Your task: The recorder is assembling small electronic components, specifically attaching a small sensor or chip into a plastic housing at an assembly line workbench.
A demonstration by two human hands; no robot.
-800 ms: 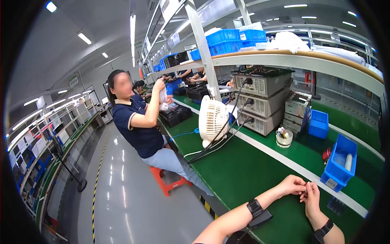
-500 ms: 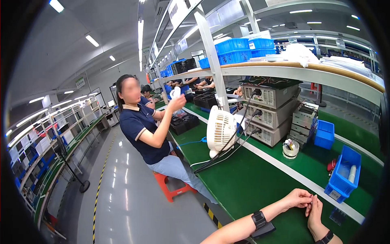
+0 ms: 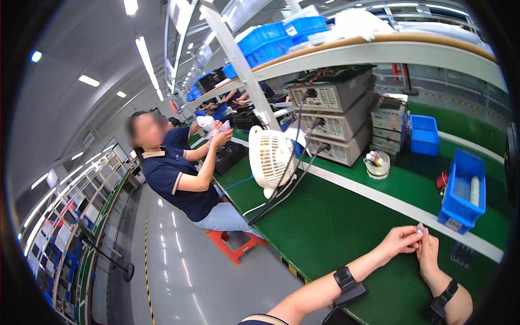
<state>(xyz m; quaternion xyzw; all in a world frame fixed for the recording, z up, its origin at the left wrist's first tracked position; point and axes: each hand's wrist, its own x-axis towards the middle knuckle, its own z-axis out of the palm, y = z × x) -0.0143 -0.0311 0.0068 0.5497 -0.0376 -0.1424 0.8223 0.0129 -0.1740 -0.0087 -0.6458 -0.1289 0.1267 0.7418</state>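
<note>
At lower right, both hands, left (image 3: pixel 400 242) and right (image 3: pixel 429 253), pinch a tiny, seemingly light, stiff part (image 3: pixel 419 229) by its ends.

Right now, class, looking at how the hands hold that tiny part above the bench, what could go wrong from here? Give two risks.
1. The small pale part is pinched only by fingertips of the left hand and right hand above the green bench; a slip could drop it, and it may be hard to find.
2. Black cables trail across the bench beside the white fan; a forearm might snag them.
</note>
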